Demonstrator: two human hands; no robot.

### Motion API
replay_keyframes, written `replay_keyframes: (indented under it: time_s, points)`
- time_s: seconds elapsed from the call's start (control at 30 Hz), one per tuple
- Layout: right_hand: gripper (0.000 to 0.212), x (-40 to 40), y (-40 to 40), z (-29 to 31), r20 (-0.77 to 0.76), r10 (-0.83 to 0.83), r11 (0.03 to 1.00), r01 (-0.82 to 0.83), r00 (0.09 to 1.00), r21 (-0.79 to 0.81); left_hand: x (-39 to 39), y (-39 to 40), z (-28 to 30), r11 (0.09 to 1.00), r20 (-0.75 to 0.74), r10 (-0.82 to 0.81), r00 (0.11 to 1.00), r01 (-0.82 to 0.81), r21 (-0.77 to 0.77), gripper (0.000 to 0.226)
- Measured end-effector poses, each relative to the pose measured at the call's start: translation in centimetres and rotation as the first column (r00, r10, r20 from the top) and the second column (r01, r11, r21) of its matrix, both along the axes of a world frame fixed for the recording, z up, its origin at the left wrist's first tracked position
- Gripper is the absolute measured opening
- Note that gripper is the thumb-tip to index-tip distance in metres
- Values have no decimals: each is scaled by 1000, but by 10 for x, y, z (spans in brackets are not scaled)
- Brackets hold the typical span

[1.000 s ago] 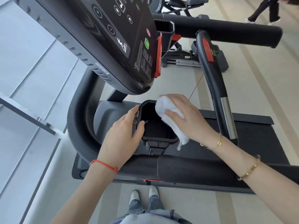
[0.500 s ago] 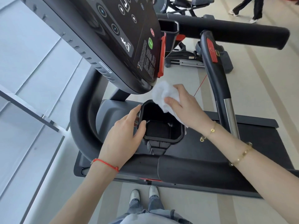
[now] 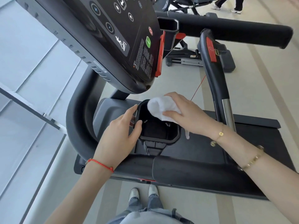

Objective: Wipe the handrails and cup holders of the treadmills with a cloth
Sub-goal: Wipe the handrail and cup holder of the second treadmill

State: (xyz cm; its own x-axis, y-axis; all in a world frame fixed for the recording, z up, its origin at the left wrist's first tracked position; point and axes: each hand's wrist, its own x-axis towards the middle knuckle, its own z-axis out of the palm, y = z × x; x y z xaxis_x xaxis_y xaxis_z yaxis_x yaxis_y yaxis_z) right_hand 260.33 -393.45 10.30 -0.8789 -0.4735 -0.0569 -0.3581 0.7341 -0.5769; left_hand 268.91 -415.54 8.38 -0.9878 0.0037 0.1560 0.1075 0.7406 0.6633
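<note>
A black cup holder (image 3: 171, 139) sits below the treadmill console, its inside dark and open to view. My left hand (image 3: 119, 135) grips its left rim, thumb over the edge and fingers outside. My right hand (image 3: 187, 113) holds a bunched white cloth (image 3: 159, 108) and presses it against the holder's far right rim, partly inside the opening. A thin tail of cloth hangs down past the holder's right side. A black handrail with a red pad and a chrome section (image 3: 215, 75) rises to the right of my right hand.
The tilted console (image 3: 123, 38) overhangs the holder from the upper left. A thick black side rail (image 3: 77, 120) curves at left, and another rail (image 3: 226, 31) crosses the top. Beyond stand more machines and a person's legs (image 3: 236, 5). My shoes (image 3: 144, 193) stand on the floor behind the deck.
My right hand has swept the cloth from the holder's right side up to its far rim and now slightly left over the opening. My left hand keeps its grip on the left rim.
</note>
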Motion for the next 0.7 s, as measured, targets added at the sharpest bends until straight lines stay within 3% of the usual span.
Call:
replay_keyframes:
  time_s: [0.3, 0.5, 0.7]
  points:
    - [41, -12, -19, 11, 65, 54, 998, -56, 996, 25, 1, 1, 1, 1000, -9, 12, 1000, -12, 5, 49]
    - [50, 31, 9, 1, 127, -23, 989, 41, 992, -142, 1, 0, 2, 1000, -10, 26, 1000, -26, -1, 48]
    - [58, 62, 33, 11, 124, 116, 975, -89, 985, -205, 6, -2, 8, 999, -66, 39, 997, -37, 35, 41]
